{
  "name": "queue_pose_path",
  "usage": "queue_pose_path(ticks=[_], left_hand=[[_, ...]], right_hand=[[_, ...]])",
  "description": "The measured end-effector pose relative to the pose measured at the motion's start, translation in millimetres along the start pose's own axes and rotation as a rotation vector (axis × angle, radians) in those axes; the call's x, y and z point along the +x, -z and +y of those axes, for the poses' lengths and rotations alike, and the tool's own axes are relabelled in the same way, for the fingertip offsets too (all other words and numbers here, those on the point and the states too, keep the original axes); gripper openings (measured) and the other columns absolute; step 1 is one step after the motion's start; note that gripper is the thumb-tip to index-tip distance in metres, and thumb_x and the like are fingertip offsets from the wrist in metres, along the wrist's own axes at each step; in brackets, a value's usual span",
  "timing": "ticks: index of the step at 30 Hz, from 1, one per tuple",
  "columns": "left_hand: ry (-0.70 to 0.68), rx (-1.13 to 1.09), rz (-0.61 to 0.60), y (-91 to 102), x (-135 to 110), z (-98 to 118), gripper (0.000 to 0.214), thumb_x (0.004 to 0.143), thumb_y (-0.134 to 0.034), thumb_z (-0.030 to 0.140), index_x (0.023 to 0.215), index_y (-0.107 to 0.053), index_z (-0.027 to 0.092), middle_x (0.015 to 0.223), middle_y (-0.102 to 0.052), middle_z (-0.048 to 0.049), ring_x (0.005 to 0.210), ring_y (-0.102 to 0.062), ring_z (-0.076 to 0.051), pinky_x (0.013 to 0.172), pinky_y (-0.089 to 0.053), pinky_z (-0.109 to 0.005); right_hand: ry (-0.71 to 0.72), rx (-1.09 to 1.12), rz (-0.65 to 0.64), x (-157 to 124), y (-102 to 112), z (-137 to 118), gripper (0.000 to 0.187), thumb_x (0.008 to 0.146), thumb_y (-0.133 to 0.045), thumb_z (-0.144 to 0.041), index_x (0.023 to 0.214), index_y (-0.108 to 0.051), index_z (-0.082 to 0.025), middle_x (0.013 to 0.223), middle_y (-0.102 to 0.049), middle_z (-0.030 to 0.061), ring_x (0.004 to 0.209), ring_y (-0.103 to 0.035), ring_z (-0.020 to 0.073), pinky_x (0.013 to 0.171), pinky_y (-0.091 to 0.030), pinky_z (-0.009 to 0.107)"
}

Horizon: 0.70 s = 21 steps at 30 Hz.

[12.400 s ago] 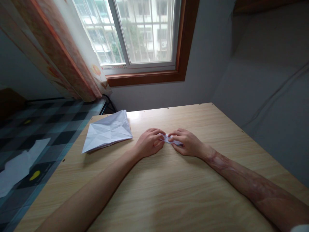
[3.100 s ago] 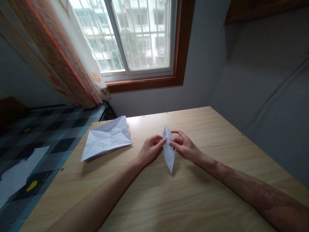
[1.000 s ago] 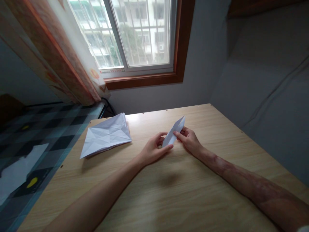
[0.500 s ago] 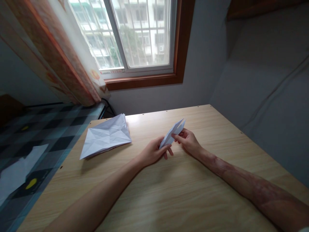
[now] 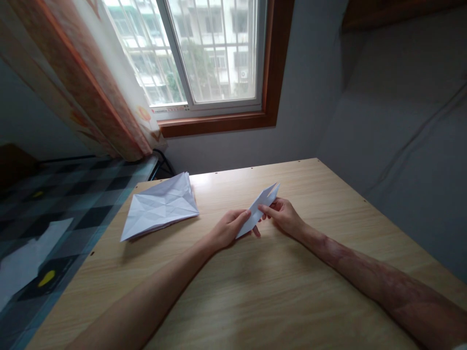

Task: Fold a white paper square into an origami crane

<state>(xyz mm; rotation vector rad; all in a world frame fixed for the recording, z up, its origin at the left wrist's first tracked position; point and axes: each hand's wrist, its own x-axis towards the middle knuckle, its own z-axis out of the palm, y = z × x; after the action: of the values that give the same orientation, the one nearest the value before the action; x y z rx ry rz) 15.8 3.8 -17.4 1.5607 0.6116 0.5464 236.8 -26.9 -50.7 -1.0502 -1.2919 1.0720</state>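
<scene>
Between my two hands is a small piece of folded white paper [image 5: 252, 219], held slantwise above the table with two narrow points at its upper right end. My left hand [image 5: 230, 227] grips its lower left part, thumb on top and fingers underneath. On the other side my right hand [image 5: 282, 214] pinches it near the points, with the thumb on the near face. Some fingers of both hands are hidden behind the paper. To the left lies a stack of creased white paper sheets [image 5: 160, 204], untouched by either hand.
The wooden table [image 5: 292, 291] has small dark holes along its edges. At left, a checked bedspread [image 5: 91, 180] carries another white paper [image 5: 32, 253]. A curtain [image 5: 109, 97] hangs beside the barred window [image 5: 219, 53]. A cable [image 5: 412, 136] runs along the right wall.
My left hand has shifted its hold, the thumb now higher up on the paper. The folded paper has turned so that more of its flat face shows. The right hand has barely moved.
</scene>
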Motion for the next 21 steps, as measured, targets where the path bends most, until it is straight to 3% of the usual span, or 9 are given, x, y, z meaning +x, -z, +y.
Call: queue_pose_path(ticks=[4,7,13,21], left_hand=[[-0.018,0.097,0.061,-4.4,-1.0,2.2,0.058,0.102,-0.062,0.07,0.109,-0.076,0.014,0.085,-0.075,-0.006,0.068,-0.062,-0.017,0.061,-0.044,-0.025],[-0.076,0.248,0.12,-2.9,-1.4,2.9,0.057,0.106,-0.056,0.067,0.096,-0.076,0.014,0.077,-0.066,-0.0019,0.066,-0.054,-0.014,0.06,-0.04,-0.025],[-0.09,0.317,0.047,3.7,-1.1,-0.3,0.056,0.107,-0.054,0.065,0.084,-0.066,0.015,0.073,-0.055,0.0009,0.07,-0.047,-0.015,0.064,-0.038,-0.026],[-0.096,0.238,0.058,-0.1,-0.8,1.6,0.053,0.102,-0.063,0.067,0.095,-0.071,0.015,0.083,-0.066,-0.0021,0.075,-0.056,-0.015,0.066,-0.043,-0.025]], right_hand=[[-0.019,0.0,-0.082,-3.5,-3.3,-4.3,0.042,0.083,-0.089,-0.057,0.082,-0.076,-0.017,0.078,-0.077,0.0057,0.07,-0.068,0.0197,0.068,-0.054,0.032],[-0.033,0.004,-0.126,-4.6,-5.2,-3.1,0.043,0.088,-0.084,-0.059,0.086,-0.077,-0.017,0.08,-0.076,0.0058,0.071,-0.067,0.0194,0.068,-0.053,0.031],[-0.014,0.018,-0.054,-2.3,-4.3,1.3,0.042,0.089,-0.083,-0.058,0.089,-0.073,-0.017,0.079,-0.07,0.0017,0.069,-0.058,0.0158,0.064,-0.047,0.028],[0.0,0.032,-0.11,-3.3,-3.7,-0.7,0.043,0.092,-0.081,-0.058,0.092,-0.071,-0.017,0.083,-0.072,0.0031,0.074,-0.063,0.0176,0.071,-0.05,0.03]])
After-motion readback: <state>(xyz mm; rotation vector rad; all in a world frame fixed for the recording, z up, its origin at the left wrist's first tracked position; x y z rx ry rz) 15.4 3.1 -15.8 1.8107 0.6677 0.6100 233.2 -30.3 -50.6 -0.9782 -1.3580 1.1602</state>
